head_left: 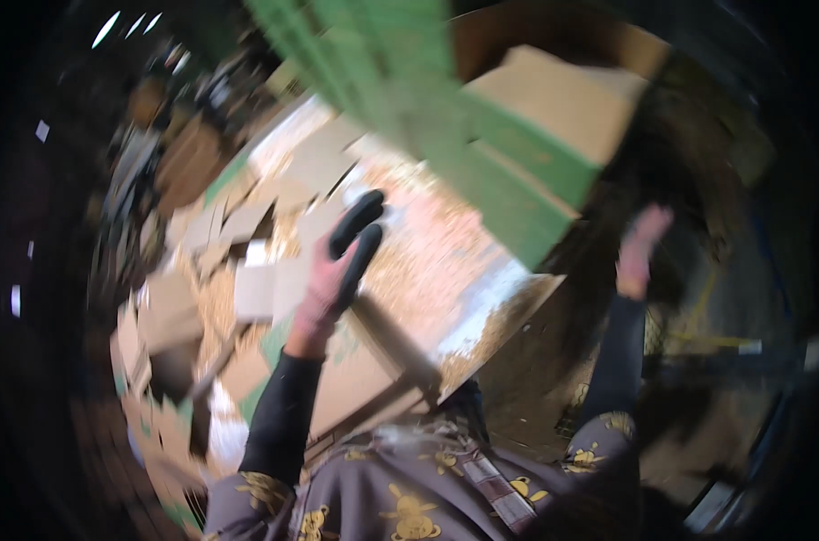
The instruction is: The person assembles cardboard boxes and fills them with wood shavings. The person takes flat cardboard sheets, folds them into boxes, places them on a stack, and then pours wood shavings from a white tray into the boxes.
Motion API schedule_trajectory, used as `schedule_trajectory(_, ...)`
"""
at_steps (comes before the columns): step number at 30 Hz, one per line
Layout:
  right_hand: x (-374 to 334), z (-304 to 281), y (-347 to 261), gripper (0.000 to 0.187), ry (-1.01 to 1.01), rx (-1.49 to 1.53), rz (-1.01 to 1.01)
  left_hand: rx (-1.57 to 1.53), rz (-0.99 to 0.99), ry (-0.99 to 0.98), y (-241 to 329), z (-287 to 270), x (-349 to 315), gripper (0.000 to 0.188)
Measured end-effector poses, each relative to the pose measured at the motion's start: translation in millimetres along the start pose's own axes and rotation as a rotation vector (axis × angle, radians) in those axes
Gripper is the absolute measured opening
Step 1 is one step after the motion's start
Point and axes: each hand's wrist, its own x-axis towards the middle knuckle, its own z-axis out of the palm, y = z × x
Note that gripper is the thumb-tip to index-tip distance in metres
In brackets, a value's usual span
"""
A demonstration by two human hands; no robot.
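My left hand (pixel 337 261), in a pink glove with dark-coated fingers, is raised over a heap of cardboard pieces (pixel 274 288) and shavings. Its fingers are stretched with a gap between them, and nothing shows in them. My right hand (pixel 641 246), also in a pink glove, is held out to the right over a dark area; motion smears its fingers. Between and beyond my hands stands a blurred green and brown cardboard box (pixel 527 180), tilted, apart from both hands. Pale shavings (pixel 427 225) lie on a light sheet in front of it.
More cardboard and mixed scrap (pixel 184 162) fill the far left. A brown cardboard panel (pixel 364 379) lies close to my body. At the right are a yellow strip (pixel 716 341) and a dark bar-like frame (pixel 725 370) near the floor.
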Motion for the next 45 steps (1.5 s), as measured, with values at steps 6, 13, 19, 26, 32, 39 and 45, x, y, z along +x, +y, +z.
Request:
schedule_trajectory(6, -316.2, 10.7, -110.4, 0.071, -1.091, 0.021, 0.274, 1.225, -1.226, 0.500, -156.5, -118.5, -309.2, 0.084)
schedule_trajectory(13, -238.8, 107.7, -181.2, 0.038, -1.354, 0.352, 0.927, 1.166, -0.284, -0.119, -50.7, -92.5, -335.1, 0.078)
schedule_trajectory(19, -273.7, 150.2, -312.5, 0.064, -1.301, 0.498, 0.412, 0.458, -0.193, -0.342, 86.3, -207.6, -341.6, 0.062)
schedule_trajectory(26, -274.5, 191.3, -360.3, 0.049, -1.423, 0.853, 0.730, 0.085, -0.190, 0.539, 67.4, -257.3, -377.2, 0.063)
schedule_trajectory(32, -355.6, 211.1, -410.9, 0.070, -0.884, 0.043, -0.944, 0.971, 0.048, -0.200, 32.6, -240.6, -346.2, 0.050)
schedule_trajectory(39, -356.3, 236.6, -387.6, 0.057, -1.120, -0.180, -0.936, 0.517, -0.289, 0.059, 31.2, -248.2, -379.0, 0.081)
schedule_trajectory(45, -345.0, 138.5, -404.3, 0.108, -1.726, -0.181, -0.885, 0.320, -0.155, 0.532, -74.6, -231.5, -397.2, 0.064)
